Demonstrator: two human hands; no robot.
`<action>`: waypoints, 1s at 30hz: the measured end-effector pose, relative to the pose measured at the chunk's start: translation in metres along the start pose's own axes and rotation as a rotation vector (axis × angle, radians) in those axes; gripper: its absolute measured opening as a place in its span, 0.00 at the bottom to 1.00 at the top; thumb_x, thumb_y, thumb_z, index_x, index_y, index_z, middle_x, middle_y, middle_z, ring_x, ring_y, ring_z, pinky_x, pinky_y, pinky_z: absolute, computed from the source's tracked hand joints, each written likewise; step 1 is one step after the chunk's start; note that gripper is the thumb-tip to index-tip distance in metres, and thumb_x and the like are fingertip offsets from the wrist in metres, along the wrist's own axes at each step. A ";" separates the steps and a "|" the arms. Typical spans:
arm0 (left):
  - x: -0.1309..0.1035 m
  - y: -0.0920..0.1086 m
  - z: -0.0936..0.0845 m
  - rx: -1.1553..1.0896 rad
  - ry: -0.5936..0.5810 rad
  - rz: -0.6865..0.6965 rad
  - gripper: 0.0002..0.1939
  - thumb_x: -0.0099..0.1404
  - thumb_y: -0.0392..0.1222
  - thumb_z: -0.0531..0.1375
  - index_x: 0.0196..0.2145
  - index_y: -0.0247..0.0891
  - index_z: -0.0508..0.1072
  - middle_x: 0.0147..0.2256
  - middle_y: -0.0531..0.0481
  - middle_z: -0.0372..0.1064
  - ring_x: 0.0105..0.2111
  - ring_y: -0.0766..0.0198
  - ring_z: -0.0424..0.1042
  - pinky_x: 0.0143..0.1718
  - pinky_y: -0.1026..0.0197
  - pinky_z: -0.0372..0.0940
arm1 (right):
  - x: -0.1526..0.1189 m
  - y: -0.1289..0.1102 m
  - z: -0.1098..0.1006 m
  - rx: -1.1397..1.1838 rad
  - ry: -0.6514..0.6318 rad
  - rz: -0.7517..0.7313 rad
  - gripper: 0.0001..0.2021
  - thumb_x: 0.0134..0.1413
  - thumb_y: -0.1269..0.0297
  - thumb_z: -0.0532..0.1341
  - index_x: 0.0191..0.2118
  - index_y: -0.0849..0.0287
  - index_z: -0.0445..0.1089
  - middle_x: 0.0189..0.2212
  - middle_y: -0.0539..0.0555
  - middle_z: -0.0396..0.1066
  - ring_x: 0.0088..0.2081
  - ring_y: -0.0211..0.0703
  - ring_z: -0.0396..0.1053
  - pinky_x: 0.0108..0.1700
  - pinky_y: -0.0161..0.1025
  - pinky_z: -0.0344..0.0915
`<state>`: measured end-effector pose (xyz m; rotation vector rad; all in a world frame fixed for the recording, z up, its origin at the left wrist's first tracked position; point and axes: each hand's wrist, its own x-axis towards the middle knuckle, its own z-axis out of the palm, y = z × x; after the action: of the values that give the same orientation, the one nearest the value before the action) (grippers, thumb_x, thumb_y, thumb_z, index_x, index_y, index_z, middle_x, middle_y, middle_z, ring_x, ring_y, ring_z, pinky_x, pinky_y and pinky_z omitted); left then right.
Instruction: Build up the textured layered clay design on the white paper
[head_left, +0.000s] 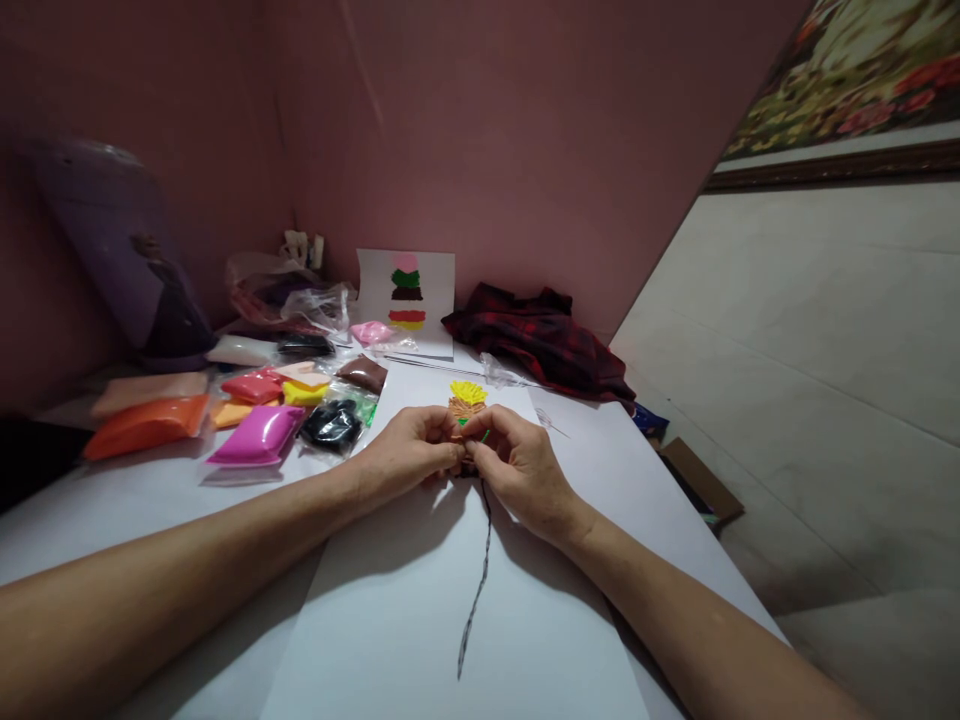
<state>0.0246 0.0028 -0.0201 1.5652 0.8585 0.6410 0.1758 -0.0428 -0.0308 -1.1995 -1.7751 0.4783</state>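
A white sheet of paper (390, 610) lies on the table, bearing a yellow shape (467, 392) above an orange-brown one, with green and dark brown parts lower down. A dark drawn line (480, 580) runs from them towards the near edge. My left hand (416, 450) is over the left side of the coloured shapes, fingers pinched together. From the right, my right hand (521, 465) meets it, thumb and forefinger closed on a thin green strand (486, 437). Whether my left fingers hold anything is hidden.
Colourful clay packets, among them magenta (259, 436), orange (146, 428) and black (331, 425), lie at the left. Behind the sheet stand a card (369, 300) with coloured bands and a dark red plaid cloth (536, 335). A purple case (112, 230) leans far left.
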 end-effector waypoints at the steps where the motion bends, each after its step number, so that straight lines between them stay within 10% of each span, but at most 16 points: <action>1: 0.000 0.000 0.000 -0.005 0.001 -0.001 0.09 0.48 0.41 0.60 0.24 0.36 0.62 0.18 0.57 0.63 0.17 0.72 0.61 0.19 0.68 0.56 | 0.000 0.000 0.000 0.009 0.001 0.005 0.08 0.49 0.77 0.55 0.33 0.58 0.67 0.28 0.50 0.67 0.27 0.35 0.63 0.28 0.33 0.61; 30: -0.001 0.002 -0.001 -0.060 0.000 0.023 0.10 0.53 0.42 0.60 0.28 0.35 0.63 0.18 0.57 0.64 0.15 0.72 0.62 0.16 0.70 0.57 | 0.004 -0.003 0.002 0.448 0.039 0.266 0.08 0.52 0.59 0.60 0.33 0.59 0.66 0.22 0.48 0.66 0.21 0.34 0.62 0.19 0.30 0.58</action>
<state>0.0234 0.0021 -0.0181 1.5233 0.8154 0.6768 0.1723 -0.0402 -0.0279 -1.1125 -1.3802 0.9464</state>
